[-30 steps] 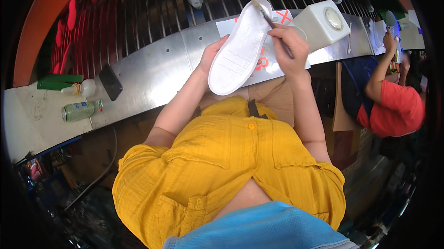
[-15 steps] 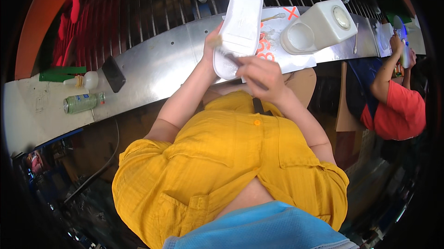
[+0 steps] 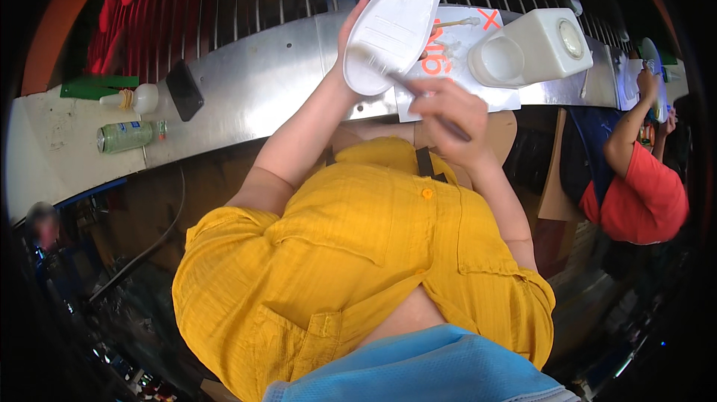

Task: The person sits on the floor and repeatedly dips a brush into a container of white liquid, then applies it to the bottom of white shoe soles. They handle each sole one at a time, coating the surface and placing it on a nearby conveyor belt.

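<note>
My left hand (image 3: 346,35) grips a white shoe sole (image 3: 396,21) by its edge, holding it tilted up over the metal bench, its broad face toward me. My right hand (image 3: 454,120) is closed round the thin handle of a brush (image 3: 403,84). The brush head is smeared by motion at the lower end of the sole, so I cannot tell whether it touches. To the right of the sole stands a white plastic container (image 3: 532,47) with an open cup-like front. It rests on a white sheet (image 3: 497,96) with orange marks, where a small stick (image 3: 457,23) also lies.
On the left are a black phone (image 3: 184,91), a white squeeze bottle (image 3: 140,98) and a green can (image 3: 125,137). Metal rods (image 3: 287,2) run along beyond the metal bench (image 3: 246,81), with pale soles among them. A co-worker in red (image 3: 646,193) handles another sole at the right.
The sole and my left hand have shifted up and slightly right, with the sole tilting more. My right hand with the brush has moved right. The whole view has shifted a little.
</note>
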`<move>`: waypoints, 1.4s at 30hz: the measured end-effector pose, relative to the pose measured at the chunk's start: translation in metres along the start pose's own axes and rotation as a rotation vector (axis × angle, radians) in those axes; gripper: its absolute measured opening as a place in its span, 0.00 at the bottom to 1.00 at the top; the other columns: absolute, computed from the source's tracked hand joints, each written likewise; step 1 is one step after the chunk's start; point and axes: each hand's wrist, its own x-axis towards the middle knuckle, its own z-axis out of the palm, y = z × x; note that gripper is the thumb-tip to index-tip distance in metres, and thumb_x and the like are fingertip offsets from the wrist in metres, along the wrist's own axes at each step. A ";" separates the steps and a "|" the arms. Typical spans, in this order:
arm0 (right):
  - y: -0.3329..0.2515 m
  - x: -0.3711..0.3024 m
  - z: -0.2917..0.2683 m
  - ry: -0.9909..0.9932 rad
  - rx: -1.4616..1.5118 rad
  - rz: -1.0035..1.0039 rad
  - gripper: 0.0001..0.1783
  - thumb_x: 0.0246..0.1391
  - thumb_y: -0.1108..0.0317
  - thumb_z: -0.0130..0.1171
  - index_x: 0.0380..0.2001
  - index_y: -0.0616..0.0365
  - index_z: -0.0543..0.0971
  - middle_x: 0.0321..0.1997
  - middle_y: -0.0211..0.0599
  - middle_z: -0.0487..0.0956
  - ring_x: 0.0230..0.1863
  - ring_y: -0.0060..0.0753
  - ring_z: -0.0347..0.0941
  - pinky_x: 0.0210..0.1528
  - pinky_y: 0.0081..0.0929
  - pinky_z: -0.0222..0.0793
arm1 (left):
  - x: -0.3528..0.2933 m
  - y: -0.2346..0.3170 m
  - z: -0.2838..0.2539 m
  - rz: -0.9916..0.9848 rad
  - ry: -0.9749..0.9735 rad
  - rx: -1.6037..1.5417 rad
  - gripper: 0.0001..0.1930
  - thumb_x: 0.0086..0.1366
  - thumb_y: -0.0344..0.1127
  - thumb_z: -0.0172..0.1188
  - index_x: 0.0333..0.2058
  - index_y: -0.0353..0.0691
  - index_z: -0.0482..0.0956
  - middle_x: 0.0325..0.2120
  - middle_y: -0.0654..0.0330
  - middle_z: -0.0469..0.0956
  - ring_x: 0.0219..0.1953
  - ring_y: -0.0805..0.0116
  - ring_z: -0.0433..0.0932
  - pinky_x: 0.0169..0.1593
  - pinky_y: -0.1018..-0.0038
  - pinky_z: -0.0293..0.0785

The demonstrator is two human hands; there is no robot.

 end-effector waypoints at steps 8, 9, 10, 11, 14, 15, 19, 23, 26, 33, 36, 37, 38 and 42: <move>-0.002 0.004 -0.009 -0.346 0.194 0.077 0.12 0.41 0.83 0.63 0.30 0.54 0.83 0.42 0.36 0.84 0.32 0.34 0.80 0.31 0.24 0.71 | 0.004 0.019 -0.006 -0.078 -0.248 -0.015 0.37 0.72 0.56 0.43 0.69 0.32 0.61 0.61 0.37 0.70 0.62 0.41 0.73 0.61 0.54 0.75; -0.003 0.005 -0.013 -0.346 0.299 0.078 0.12 0.41 0.82 0.63 0.30 0.54 0.83 0.42 0.36 0.84 0.32 0.33 0.80 0.30 0.24 0.71 | 0.003 0.021 -0.008 -0.087 -0.156 0.017 0.36 0.72 0.55 0.44 0.67 0.32 0.63 0.59 0.38 0.72 0.60 0.42 0.75 0.60 0.55 0.77; -0.003 0.007 -0.015 -0.306 0.287 0.047 0.12 0.41 0.82 0.63 0.30 0.55 0.83 0.42 0.35 0.83 0.30 0.32 0.79 0.29 0.24 0.69 | 0.002 0.023 -0.010 -0.094 -0.080 0.044 0.34 0.72 0.54 0.46 0.66 0.32 0.65 0.58 0.39 0.74 0.58 0.44 0.77 0.59 0.56 0.78; -0.002 0.009 -0.017 -0.339 0.185 0.062 0.11 0.41 0.82 0.63 0.30 0.55 0.83 0.42 0.35 0.83 0.29 0.32 0.78 0.29 0.25 0.69 | 0.002 0.025 -0.013 -0.112 -0.053 0.034 0.33 0.72 0.53 0.47 0.65 0.32 0.68 0.56 0.40 0.76 0.56 0.46 0.79 0.57 0.57 0.79; 0.000 0.019 -0.020 -0.351 0.022 0.046 0.11 0.42 0.83 0.63 0.29 0.55 0.82 0.40 0.34 0.83 0.27 0.33 0.76 0.27 0.25 0.67 | 0.001 0.029 -0.019 -0.190 0.083 -0.052 0.33 0.71 0.55 0.48 0.63 0.33 0.70 0.56 0.42 0.77 0.51 0.43 0.82 0.51 0.48 0.81; -0.002 0.021 -0.021 -0.365 0.027 -0.004 0.11 0.42 0.82 0.64 0.30 0.55 0.82 0.40 0.33 0.82 0.27 0.33 0.76 0.27 0.25 0.67 | 0.001 0.030 -0.020 -0.185 0.060 -0.019 0.30 0.70 0.53 0.50 0.60 0.34 0.73 0.53 0.44 0.79 0.48 0.48 0.83 0.50 0.52 0.82; -0.012 0.025 -0.028 -0.489 0.080 0.024 0.12 0.40 0.80 0.66 0.31 0.53 0.81 0.39 0.31 0.82 0.29 0.35 0.76 0.28 0.27 0.68 | -0.002 0.032 -0.018 -0.126 0.193 0.176 0.27 0.69 0.51 0.54 0.54 0.34 0.79 0.47 0.46 0.83 0.44 0.53 0.86 0.47 0.56 0.85; -0.015 0.027 -0.032 -0.395 -0.099 -0.023 0.11 0.40 0.78 0.67 0.29 0.53 0.80 0.36 0.30 0.81 0.31 0.38 0.77 0.30 0.30 0.68 | -0.006 0.031 -0.010 -0.161 0.221 0.153 0.28 0.69 0.52 0.54 0.55 0.33 0.78 0.46 0.45 0.83 0.44 0.50 0.86 0.46 0.54 0.85; -0.017 0.028 -0.035 -0.514 -0.036 0.002 0.10 0.39 0.78 0.66 0.28 0.52 0.80 0.32 0.30 0.81 0.30 0.38 0.77 0.30 0.30 0.67 | -0.006 0.032 -0.007 -0.141 0.220 0.225 0.28 0.69 0.52 0.53 0.56 0.32 0.77 0.47 0.44 0.82 0.44 0.50 0.86 0.46 0.53 0.85; -0.014 0.022 -0.019 -0.195 0.216 0.267 0.07 0.48 0.82 0.60 0.31 0.60 0.81 0.31 0.34 0.82 0.32 0.24 0.78 0.35 0.22 0.70 | -0.006 0.028 -0.018 -0.166 0.173 0.071 0.28 0.71 0.51 0.50 0.57 0.31 0.76 0.48 0.44 0.82 0.45 0.48 0.85 0.47 0.49 0.83; 0.007 0.024 -0.025 -0.005 0.170 0.330 0.06 0.50 0.83 0.58 0.31 0.64 0.81 0.31 0.32 0.82 0.33 0.17 0.77 0.37 0.18 0.72 | -0.010 0.019 -0.017 -0.139 0.171 0.192 0.31 0.72 0.53 0.47 0.62 0.31 0.70 0.52 0.42 0.78 0.49 0.43 0.82 0.47 0.44 0.83; 0.017 0.027 -0.034 0.104 0.158 0.292 0.06 0.50 0.83 0.58 0.32 0.65 0.81 0.31 0.31 0.82 0.34 0.16 0.77 0.37 0.17 0.72 | -0.013 0.017 -0.016 -0.164 0.195 0.163 0.33 0.73 0.52 0.44 0.65 0.31 0.65 0.55 0.40 0.76 0.51 0.37 0.80 0.46 0.42 0.83; 0.025 0.029 -0.041 0.138 0.110 0.261 0.06 0.50 0.84 0.59 0.32 0.66 0.81 0.31 0.31 0.83 0.34 0.16 0.77 0.37 0.16 0.73 | -0.015 0.016 -0.013 -0.167 0.158 0.132 0.33 0.74 0.52 0.43 0.66 0.31 0.63 0.55 0.39 0.76 0.52 0.36 0.80 0.45 0.44 0.84; 0.044 0.036 -0.062 0.117 -0.035 0.212 0.05 0.49 0.84 0.59 0.30 0.66 0.81 0.28 0.34 0.83 0.30 0.21 0.79 0.35 0.18 0.72 | -0.025 0.018 0.000 -0.158 0.195 0.095 0.32 0.75 0.50 0.41 0.66 0.30 0.63 0.55 0.36 0.75 0.50 0.37 0.81 0.41 0.49 0.87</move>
